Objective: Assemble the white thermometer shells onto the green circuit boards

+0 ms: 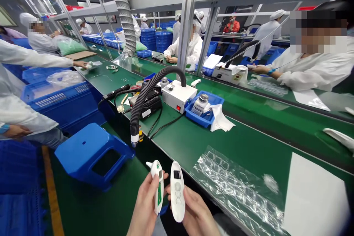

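My left hand (pixel 145 208) is closed round a white thermometer half-shell (pixel 157 186) with a green circuit board showing along its edge. My right hand (pixel 197 214) grips a white front cover (pixel 177 195) with a small dark screen and buttons. The two parts stand upright side by side, close but apart, below the near edge of the green bench (pixel 193 143).
A clear plastic blister sheet (pixel 235 188) and a white sheet (pixel 312 195) lie on the bench at right. A black fume hose (pixel 143 96), a white control box (pixel 178 94), a blue tray (pixel 204 112) with a bottle, and a blue stool (pixel 91 153) are nearby. Co-workers in white sit around.
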A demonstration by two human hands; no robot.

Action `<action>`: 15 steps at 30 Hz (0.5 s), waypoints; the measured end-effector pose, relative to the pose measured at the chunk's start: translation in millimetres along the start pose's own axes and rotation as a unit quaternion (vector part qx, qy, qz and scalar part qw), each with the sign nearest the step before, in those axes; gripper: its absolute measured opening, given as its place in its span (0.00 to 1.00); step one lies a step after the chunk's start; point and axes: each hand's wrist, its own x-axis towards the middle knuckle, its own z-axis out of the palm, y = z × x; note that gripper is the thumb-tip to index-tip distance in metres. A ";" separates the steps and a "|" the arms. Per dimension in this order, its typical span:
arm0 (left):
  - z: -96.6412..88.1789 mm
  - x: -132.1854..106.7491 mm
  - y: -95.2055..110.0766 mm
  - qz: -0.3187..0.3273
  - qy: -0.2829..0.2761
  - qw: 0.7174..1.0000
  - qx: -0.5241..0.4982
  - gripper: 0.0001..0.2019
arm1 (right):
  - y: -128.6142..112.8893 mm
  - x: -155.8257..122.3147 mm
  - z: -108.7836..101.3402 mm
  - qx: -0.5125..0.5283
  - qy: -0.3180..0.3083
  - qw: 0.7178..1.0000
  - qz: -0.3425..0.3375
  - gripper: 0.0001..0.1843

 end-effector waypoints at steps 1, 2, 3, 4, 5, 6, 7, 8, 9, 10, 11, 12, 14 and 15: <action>4.0 -1.7 -1.0 0.007 -0.013 1.000 0.011 0.23 | -0.6 -1.0 -2.3 -0.026 0.004 1.000 -0.011 0.21; 8.5 -3.2 -2.4 0.018 -0.031 0.999 0.025 0.23 | -0.8 -1.8 -4.9 -0.051 0.013 0.998 -0.025 0.23; 13.1 -4.4 -4.3 0.031 -0.050 0.997 0.041 0.22 | -0.8 -2.5 -7.5 -0.073 0.023 0.996 -0.042 0.25; 17.9 -5.4 -6.5 0.044 -0.066 0.995 0.058 0.21 | -0.7 -3.0 -10.0 -0.092 0.032 0.994 -0.059 0.26; 22.5 -6.2 -9.1 0.056 -0.076 0.993 0.073 0.20 | -0.4 -3.3 -12.3 -0.107 0.038 0.991 -0.075 0.26; 26.9 -6.7 -12.0 0.067 -0.081 0.991 0.084 0.20 | -0.1 -3.5 -14.4 -0.118 0.040 0.988 -0.087 0.26; 30.8 -6.9 -15.1 0.075 -0.082 0.989 0.092 0.20 | 0.2 -3.6 -16.2 -0.127 0.042 0.986 -0.095 0.25; 34.2 -6.9 -18.4 0.080 -0.084 0.989 0.097 0.20 | 0.5 -3.6 -17.9 -0.132 0.047 0.985 -0.103 0.24; 37.1 -6.5 -21.6 0.083 -0.084 0.988 0.098 0.21 | 1.0 -3.7 -19.7 -0.136 0.054 0.983 -0.109 0.24; 39.5 -6.0 -24.9 0.085 -0.084 0.988 0.097 0.22 | 1.6 -3.8 -21.6 -0.140 0.062 0.981 -0.117 0.24; 41.3 -5.1 -28.1 0.085 -0.085 0.988 0.098 0.23 | 2.2 -3.9 -23.6 -0.144 0.071 0.979 -0.127 0.24; 42.7 -4.0 -31.1 0.084 -0.089 0.987 0.101 0.23 | 2.8 -4.3 -25.6 -0.149 0.078 0.976 -0.138 0.24; 44.8 -1.2 -36.4 0.079 -0.105 0.985 0.112 0.22 | 2.8 -5.8 -29.3 -0.165 0.084 0.970 -0.156 0.23; 45.8 0.2 -38.4 0.075 -0.115 0.983 0.119 0.22 | 1.6 -7.3 -30.7 -0.176 0.085 0.967 -0.165 0.22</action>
